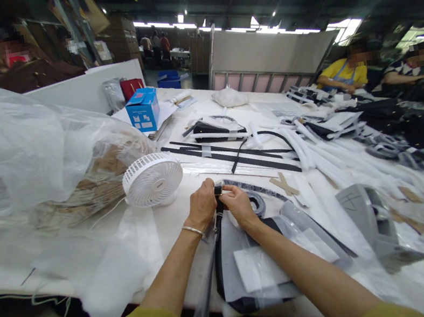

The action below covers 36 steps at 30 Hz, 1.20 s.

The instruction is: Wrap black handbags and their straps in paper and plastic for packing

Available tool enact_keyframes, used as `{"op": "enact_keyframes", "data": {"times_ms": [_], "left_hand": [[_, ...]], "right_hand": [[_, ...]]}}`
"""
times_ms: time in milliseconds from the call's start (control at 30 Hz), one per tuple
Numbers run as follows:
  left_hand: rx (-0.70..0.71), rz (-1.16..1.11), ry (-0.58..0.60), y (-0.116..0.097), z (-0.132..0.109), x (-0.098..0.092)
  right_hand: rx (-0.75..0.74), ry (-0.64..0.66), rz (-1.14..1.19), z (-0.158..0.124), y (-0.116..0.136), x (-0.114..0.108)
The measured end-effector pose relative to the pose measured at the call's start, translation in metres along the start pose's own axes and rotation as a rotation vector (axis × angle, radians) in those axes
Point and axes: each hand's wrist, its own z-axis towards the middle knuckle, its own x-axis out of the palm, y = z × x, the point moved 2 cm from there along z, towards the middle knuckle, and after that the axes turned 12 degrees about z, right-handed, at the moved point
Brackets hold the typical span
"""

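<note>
In front of me, both bare forearms [310, 267] stretch forward and inward, the left hand [202, 204] and right hand [240, 205] close together, fingers [231, 190] bent and pinching.

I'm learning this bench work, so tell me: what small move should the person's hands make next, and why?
I'd suggest steadying the small black piece with the left hand while the right hand gently adjusts it. Both hands meet at that piece, where a small metallic glint shows; the wrapped black item lies nearer the person, gripped by neither.
</note>
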Motion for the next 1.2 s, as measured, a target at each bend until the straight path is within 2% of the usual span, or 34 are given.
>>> {"op": "enact_keyframes", "data": {"times_ms": [167,267,367,500,600,733,800,1000,1200], "left_hand": [[0.035,0.035,0.02,0.008,-0.012,0.003],[0.052,0.037,0.016,0.015,-0.016,0.004],[0.128,0.039,0.018,0.016,-0.015,0.001],[0.269,0.092,0.104,0.01,-0.008,-0.003],[0.308,0.159,0.157,0.004,0.003,-0.003],[0.335,0.216,0.175,-0.002,0.013,-0.003],[0.343,0.227,0.169,-0.002,0.012,-0.001],[0.317,0.198,0.13,0.013,-0.013,0.01],[0.174,0.1,0.065,0.023,-0.035,0.014]], "right_hand": [[0.02,0.01,-0.127,-0.003,0.001,0.002],[-0.085,0.045,-0.348,-0.005,0.007,0.003],[-0.177,0.087,-0.603,-0.004,0.012,0.003],[-0.167,0.104,-0.667,-0.004,0.011,0.002],[-0.179,0.113,-0.698,-0.005,0.011,0.002],[-0.203,0.115,-0.688,-0.005,0.011,0.002],[-0.177,0.095,-0.605,-0.002,0.008,0.0],[-0.059,0.052,-0.38,0.007,-0.007,-0.007],[-0.164,0.05,-0.31,0.002,-0.006,-0.005]]}}
